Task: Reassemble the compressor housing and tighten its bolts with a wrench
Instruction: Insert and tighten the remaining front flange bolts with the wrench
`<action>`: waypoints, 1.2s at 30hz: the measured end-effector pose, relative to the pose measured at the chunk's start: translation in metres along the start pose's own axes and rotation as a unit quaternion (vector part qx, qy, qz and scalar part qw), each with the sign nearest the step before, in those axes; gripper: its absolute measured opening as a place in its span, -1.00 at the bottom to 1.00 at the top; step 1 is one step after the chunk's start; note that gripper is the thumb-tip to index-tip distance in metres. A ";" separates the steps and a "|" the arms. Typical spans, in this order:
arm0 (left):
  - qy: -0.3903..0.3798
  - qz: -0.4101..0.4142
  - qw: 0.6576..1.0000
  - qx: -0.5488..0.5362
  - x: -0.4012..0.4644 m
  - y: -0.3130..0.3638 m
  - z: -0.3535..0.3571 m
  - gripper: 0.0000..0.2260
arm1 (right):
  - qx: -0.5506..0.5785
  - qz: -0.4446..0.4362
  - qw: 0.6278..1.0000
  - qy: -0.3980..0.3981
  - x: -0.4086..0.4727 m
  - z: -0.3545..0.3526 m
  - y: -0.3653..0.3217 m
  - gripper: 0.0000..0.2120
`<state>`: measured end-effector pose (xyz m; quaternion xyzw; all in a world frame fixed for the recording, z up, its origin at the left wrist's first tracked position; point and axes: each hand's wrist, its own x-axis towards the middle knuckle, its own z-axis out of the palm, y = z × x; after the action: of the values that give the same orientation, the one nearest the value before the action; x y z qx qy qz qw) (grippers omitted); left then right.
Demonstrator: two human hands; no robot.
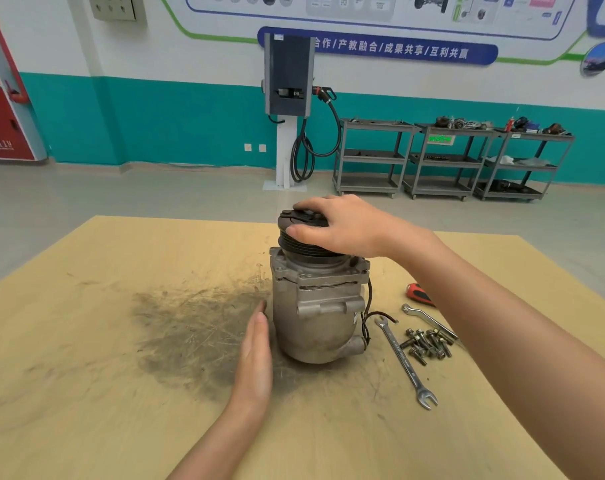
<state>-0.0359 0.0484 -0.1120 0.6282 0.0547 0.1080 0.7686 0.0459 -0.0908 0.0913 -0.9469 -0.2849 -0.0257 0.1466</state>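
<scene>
Left hand (254,355) flat beside the upright compressor (316,299); right hand (339,225) grips its pulley (294,242); wrench markings unreadable

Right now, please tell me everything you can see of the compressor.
The compressor stands upright on the table, black pulley on top. Its body looks like dull grey cast metal, with a black wire at its right side. The right hand grips the pulley; the left hand lies flat beside its lower left side.

Bright, even, sharp; wide-angle bending at edges.
</scene>
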 end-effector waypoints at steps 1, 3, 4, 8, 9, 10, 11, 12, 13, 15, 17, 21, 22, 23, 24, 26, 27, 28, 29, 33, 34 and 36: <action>-0.018 -0.005 1.000 -0.010 0.001 -0.002 0.001 -0.37 | 0.007 -0.008 1.000 0.001 0.000 -0.001 0.001 -0.37; -0.040 -0.011 0.999 -0.024 0.002 -0.005 0.003 -0.39 | 0.011 -0.024 1.000 0.002 -0.001 -0.005 0.001 -0.40; -0.046 -0.018 0.998 -0.029 0.002 -0.006 0.003 -0.38 | 0.011 -0.029 0.999 0.005 -0.001 -0.005 0.002 -0.41; -0.062 -0.032 0.996 -0.053 0.003 -0.005 0.002 -0.32 | 0.019 -0.028 0.999 -0.009 -0.004 -0.005 0.004 -0.37; -0.061 -0.035 0.996 -0.060 0.004 -0.005 0.001 -0.32 | 0.027 -0.032 0.999 -0.010 -0.009 -0.007 0.004 -0.34; -0.062 -0.036 0.995 -0.065 0.004 -0.005 0.000 -0.32 | 0.054 -0.038 0.998 0.003 -0.015 -0.009 0.004 -0.32; -0.064 -0.035 0.995 -0.068 0.005 -0.005 -0.001 -0.33 | 0.098 -0.039 0.994 0.036 -0.024 -0.011 0.008 -0.32; -0.066 -0.032 0.995 -0.068 0.007 -0.006 -0.001 -0.36 | 0.147 -0.031 0.985 0.087 -0.034 -0.011 0.016 -0.36; -0.068 -0.029 0.995 -0.068 0.007 -0.006 -0.001 -0.40 | 0.176 -0.012 0.973 0.147 -0.046 -0.010 0.027 -0.44; -0.069 -0.025 0.995 -0.068 0.008 -0.007 0.000 -0.42 | 0.143 0.061 0.961 0.230 -0.073 -0.001 0.059 -0.68; -0.066 -0.021 0.995 -0.067 0.008 -0.009 0.001 -0.37 | 0.079 0.158 0.961 0.213 -0.099 0.015 0.096 -0.87; -0.065 -0.015 0.995 -0.073 0.010 -0.010 0.003 -0.47 | 0.007 0.254 0.964 0.076 -0.137 0.057 0.144 -0.91; -0.064 -0.016 0.995 -0.074 0.010 -0.011 0.003 -0.48 | -0.007 0.255 0.965 0.051 -0.142 0.065 0.149 -0.90; -0.063 -0.015 0.995 -0.074 0.010 -0.011 0.003 -0.45 | -0.021 0.254 0.967 0.032 -0.145 0.071 0.152 -0.90; -0.063 -0.014 0.995 -0.075 0.010 -0.011 0.003 -0.41 | -0.038 0.252 0.967 0.018 -0.147 0.075 0.155 -0.89; -0.065 -0.011 0.995 -0.077 0.010 -0.012 0.002 -0.39 | -0.082 0.251 0.964 0.000 -0.149 0.081 0.157 -0.85; -0.068 -0.005 0.995 -0.074 0.010 -0.012 0.002 -0.40 | -0.098 0.254 0.962 -0.003 -0.149 0.082 0.158 -0.83; -0.070 0.001 0.995 -0.071 0.010 -0.012 0.002 -0.41 | -0.106 0.257 0.961 -0.005 -0.149 0.083 0.157 -0.83; -0.070 0.004 0.995 -0.068 0.010 -0.012 0.002 -0.41 | -0.106 0.258 0.960 -0.004 -0.149 0.083 0.157 -0.83; -0.072 0.006 0.996 -0.060 0.012 -0.013 0.001 -0.42 | -0.073 0.270 0.960 0.019 -0.151 0.080 0.153 -0.92; -0.074 0.006 0.996 -0.057 0.012 -0.014 0.001 -0.45 | -0.070 0.277 0.958 0.017 -0.152 0.080 0.153 -0.92; -0.072 0.005 0.996 -0.053 0.012 -0.015 0.000 -0.47 | -0.067 0.286 0.956 0.001 -0.151 0.081 0.151 -0.90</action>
<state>-0.0224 0.0484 -0.1259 0.5928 -0.0101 0.0689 0.8023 -0.0006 -0.2677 -0.0456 -0.9964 0.0008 -0.0030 0.0848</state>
